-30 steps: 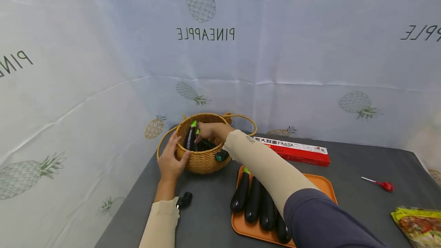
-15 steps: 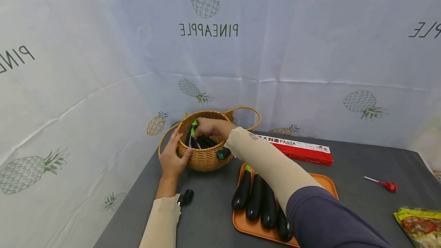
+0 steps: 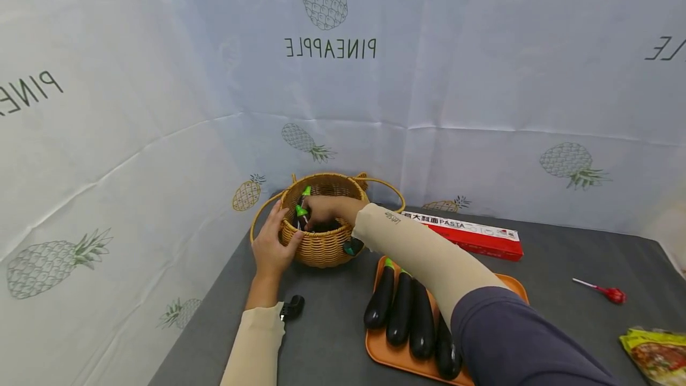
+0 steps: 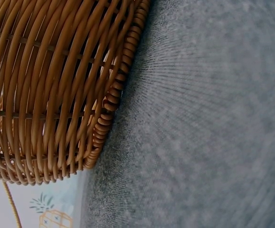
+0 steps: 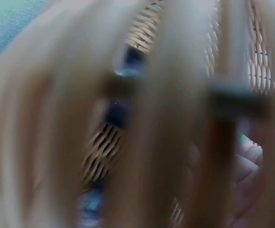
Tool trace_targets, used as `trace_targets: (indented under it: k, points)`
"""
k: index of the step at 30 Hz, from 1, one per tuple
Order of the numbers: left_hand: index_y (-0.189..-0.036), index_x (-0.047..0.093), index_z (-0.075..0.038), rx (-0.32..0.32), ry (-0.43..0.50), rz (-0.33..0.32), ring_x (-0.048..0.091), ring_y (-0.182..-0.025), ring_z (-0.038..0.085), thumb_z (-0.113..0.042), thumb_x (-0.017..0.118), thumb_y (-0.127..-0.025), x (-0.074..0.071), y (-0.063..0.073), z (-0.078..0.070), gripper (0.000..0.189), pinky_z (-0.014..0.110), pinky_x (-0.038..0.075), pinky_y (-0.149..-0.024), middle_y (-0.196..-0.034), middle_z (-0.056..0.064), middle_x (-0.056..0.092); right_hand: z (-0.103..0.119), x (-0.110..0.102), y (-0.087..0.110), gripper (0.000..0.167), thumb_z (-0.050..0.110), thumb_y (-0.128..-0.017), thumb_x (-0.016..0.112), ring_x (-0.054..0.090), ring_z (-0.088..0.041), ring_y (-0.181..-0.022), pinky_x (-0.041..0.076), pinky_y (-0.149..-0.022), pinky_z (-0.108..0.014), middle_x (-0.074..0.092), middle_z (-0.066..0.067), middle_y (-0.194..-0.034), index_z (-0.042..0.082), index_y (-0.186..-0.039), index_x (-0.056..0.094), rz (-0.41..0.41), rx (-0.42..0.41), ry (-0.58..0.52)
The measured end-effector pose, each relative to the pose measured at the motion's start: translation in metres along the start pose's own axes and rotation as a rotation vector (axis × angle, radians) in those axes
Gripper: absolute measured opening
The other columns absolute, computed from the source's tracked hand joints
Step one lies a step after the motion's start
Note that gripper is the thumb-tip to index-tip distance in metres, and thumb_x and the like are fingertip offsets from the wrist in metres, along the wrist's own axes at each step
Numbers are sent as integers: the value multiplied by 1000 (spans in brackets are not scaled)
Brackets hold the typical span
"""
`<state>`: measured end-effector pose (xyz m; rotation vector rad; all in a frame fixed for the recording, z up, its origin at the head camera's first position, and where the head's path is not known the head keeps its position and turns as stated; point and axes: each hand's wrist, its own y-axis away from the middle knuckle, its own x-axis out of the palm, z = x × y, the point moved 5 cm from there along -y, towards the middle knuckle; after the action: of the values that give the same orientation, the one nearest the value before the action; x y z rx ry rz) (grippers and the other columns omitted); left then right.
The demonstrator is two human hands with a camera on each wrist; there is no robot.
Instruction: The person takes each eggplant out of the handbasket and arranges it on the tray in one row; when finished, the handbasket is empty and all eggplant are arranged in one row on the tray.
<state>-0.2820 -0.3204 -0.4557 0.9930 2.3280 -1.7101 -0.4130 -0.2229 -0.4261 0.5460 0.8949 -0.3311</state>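
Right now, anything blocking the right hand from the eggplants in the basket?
Nothing visible: the right hand is inside the open-topped basket, right beside the green-capped eggplants. Whether it grips one is unclear.

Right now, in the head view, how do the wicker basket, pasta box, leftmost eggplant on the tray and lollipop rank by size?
Largest to smallest:
1. Wicker basket
2. Pasta box, partly hidden
3. Leftmost eggplant
4. Lollipop

Over on the table [image 3: 332, 326], the basket [image 3: 321, 253] with eggplants [image 3: 302, 211] in it stands back left, the tray [image 3: 378, 348] bearing more eggplants before it rightward, the pasta box [image 3: 485, 242] behind that, the lollipop [image 3: 614, 295] and packet [image 3: 658, 355] farther right
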Motion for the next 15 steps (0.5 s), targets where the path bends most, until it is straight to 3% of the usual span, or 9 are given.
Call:
trace_targets:
  k: [5, 13, 15]
  points:
    - [-128, 63, -11, -10, 6, 16, 61, -110, 34, -76, 41, -87, 2, 1, 0, 80, 52, 48, -62, -145, 0, 50, -3, -4, 5, 59, 22, -89, 73, 59, -16, -94, 48, -75, -29, 56, -4, -110, 6, -137, 42, -48, -25, -104]
    - [-129, 63, -11, -23, 0, 7, 63, -103, 36, -75, 42, -87, 1, 0, 0, 79, 51, 47, -59, -144, 1, 51, 0, -29, 31, 60, 14, -92, 69, 55, -23, -86, 48, -81, -50, 53, -13, -114, 11, -139, 33, -137, -81, -464]
    - [-128, 63, -11, -21, -1, 6, 63, -104, 36, -76, 42, -87, 0, -1, 1, 80, 52, 47, -60, -144, 2, 50, -1, -37, 38, 60, 13, -92, 69, 56, -23, -86, 49, -79, -50, 53, -13, -115, 11, -140, 32, -172, -84, -558]
